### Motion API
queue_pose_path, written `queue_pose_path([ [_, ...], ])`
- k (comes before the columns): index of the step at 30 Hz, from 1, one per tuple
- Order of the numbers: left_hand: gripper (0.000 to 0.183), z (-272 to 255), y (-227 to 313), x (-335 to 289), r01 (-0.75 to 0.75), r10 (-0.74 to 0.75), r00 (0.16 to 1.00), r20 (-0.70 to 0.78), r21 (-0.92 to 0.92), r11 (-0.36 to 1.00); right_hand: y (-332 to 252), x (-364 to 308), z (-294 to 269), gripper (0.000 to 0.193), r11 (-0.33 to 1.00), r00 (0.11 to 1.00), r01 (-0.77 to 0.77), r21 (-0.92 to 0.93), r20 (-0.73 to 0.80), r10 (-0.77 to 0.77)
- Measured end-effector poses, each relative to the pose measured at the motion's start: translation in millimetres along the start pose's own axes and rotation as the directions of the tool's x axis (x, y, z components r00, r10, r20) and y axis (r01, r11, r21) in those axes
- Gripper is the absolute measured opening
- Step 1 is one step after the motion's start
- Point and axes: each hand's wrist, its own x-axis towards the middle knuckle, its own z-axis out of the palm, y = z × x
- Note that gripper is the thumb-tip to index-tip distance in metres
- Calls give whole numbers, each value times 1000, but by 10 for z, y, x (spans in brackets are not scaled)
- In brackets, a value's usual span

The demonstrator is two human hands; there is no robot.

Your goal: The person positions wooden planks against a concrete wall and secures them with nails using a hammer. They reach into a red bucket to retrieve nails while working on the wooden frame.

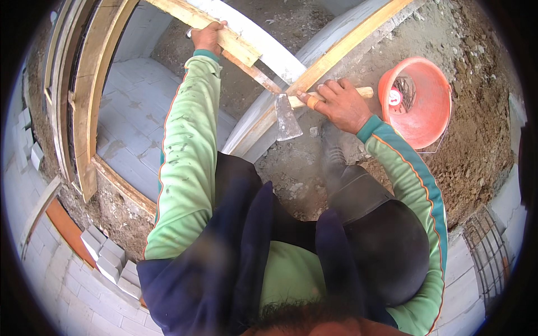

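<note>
My right hand [343, 104] is wrapped round the pale wooden handle of a hatchet [288, 122], with something orange round one finger. Its worn metal head, flared at the blade, hangs beside the spot where two timbers meet. On the far left side, my left hand [207, 38] grips a short wooden board [238, 46], its fingers partly hidden behind the wood. That board lies along a white-faced beam [269, 47]. A long timber [350, 45] slants across the beam's end, fixed along a pale block wall.
An orange bucket [417, 126] lies tilted at right, holding thin metal pieces and a red-and-white round item. Curved-looking wooden formwork [87, 106] stands at left. Grey blocks [106, 252] lie at lower left. A steel mesh [485, 246] sits at lower right, beside bare soil [471, 162].
</note>
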Motion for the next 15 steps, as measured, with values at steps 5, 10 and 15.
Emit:
queue_pose_path([
  [5, 37, -103, 46, 136, 76, -77, 997, 0, 135, 988, -158, -128, -154, 63, 925, 976, -216, 312, 34, 216],
  [10, 48, 402, 141, 64, 30, -24, 997, -70, 77, 997, -156, -368, -20, 47, 774, 830, -458, 437, -101, 549],
  [15, 40, 362, 181, 5, 10, -3, 997, -72, 94, 996, -138, -279, 15, 40, 97, 517, -624, 775, 317, 795],
])
